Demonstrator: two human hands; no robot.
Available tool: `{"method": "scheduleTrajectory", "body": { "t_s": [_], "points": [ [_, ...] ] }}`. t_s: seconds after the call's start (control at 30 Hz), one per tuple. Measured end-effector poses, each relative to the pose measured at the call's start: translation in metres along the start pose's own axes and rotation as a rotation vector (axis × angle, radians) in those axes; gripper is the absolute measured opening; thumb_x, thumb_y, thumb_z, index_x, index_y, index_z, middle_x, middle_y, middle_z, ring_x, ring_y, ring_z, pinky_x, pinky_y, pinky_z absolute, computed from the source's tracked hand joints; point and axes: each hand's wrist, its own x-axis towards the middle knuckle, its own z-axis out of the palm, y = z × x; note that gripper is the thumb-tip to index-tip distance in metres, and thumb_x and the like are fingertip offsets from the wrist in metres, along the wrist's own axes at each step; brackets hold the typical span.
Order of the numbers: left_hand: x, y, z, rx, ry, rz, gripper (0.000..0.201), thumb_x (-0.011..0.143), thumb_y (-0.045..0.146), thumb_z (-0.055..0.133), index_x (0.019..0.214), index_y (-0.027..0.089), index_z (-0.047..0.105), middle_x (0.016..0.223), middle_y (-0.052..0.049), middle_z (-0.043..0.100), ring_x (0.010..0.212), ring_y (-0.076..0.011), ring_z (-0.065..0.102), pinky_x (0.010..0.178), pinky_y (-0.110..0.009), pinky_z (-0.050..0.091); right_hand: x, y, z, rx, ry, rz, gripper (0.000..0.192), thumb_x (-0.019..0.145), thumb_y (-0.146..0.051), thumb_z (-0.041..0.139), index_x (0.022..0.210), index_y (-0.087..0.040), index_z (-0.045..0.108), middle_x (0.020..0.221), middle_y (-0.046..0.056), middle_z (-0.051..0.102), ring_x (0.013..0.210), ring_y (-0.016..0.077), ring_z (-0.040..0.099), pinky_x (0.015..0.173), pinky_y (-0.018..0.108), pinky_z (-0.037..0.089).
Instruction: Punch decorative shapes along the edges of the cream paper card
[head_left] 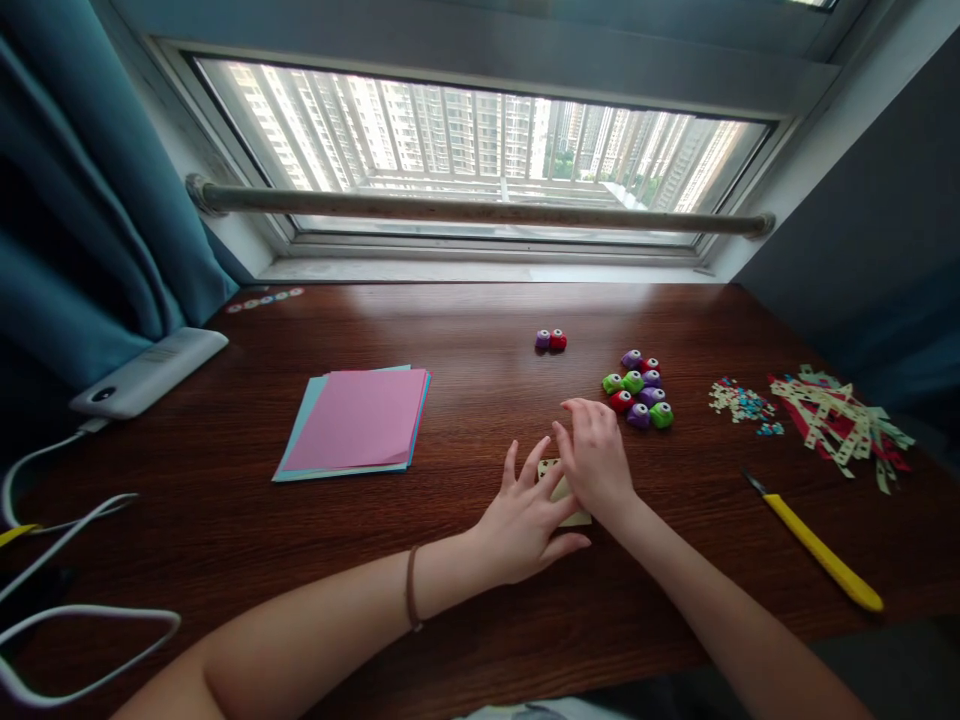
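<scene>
My left hand lies flat with fingers spread on a small pale paper piece on the dark wooden table. My right hand rests over the same paper from the right, fingers curled and pressing down; most of the paper is hidden under both hands. A brown band circles my left wrist. Just beyond my right fingertips sits a cluster of several small green, purple and red paper punches.
A stack of pink and blue paper sheets lies to the left. Two more punches sit farther back. Paper scraps and confetti lie at right, a yellow craft knife nearer. A power bank and cables at left.
</scene>
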Motion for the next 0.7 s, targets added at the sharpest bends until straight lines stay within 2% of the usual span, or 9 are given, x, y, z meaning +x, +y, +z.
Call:
{"method": "scheduleTrajectory", "body": {
  "t_s": [0.17,0.47,0.6,0.7],
  "points": [
    [0.0,0.001,0.0,0.006,0.003,-0.008,0.048,0.087,0.056,0.042,0.129,0.033,0.046,0.145,-0.007,0.031,0.136,-0.0372,0.009,0.105,-0.062,0.004,-0.006,0.005,0.018,-0.133,-0.061,0.04,0.034,0.088,-0.031,0.045,0.114,-0.01,0.053,0.118,0.018,0.052,0.113,0.0332,0.037,0.092,0.049,0.036],
    [-0.001,0.0,0.003,0.007,0.015,-0.008,0.048,0.086,0.052,0.047,0.129,0.031,0.046,0.144,-0.008,0.033,0.136,-0.0365,0.012,0.106,-0.061,0.007,-0.008,0.006,0.022,-0.151,-0.105,0.078,0.039,0.088,-0.037,0.043,0.114,-0.01,0.054,0.123,0.02,0.048,0.114,0.0346,0.036,0.092,0.053,0.034],
    [-0.001,0.001,0.002,-0.012,-0.007,-0.008,0.046,0.087,0.052,0.044,0.128,0.03,0.047,0.143,-0.009,0.034,0.135,-0.0362,0.014,0.106,-0.062,0.008,-0.004,0.006,0.02,-0.09,-0.15,0.104,0.041,0.089,-0.041,0.043,0.115,-0.011,0.054,0.124,0.019,0.049,0.114,0.034,0.038,0.093,0.054,0.034],
    [0.0,0.002,-0.001,-0.02,-0.013,-0.01,0.044,0.088,0.051,0.044,0.127,0.031,0.047,0.143,-0.008,0.035,0.135,-0.0355,0.014,0.105,-0.062,0.01,0.0,0.011,0.011,0.084,-0.121,0.072,0.04,0.09,-0.042,0.041,0.115,-0.014,0.053,0.124,0.016,0.05,0.116,0.0308,0.04,0.096,0.051,0.034]
  ]
}}
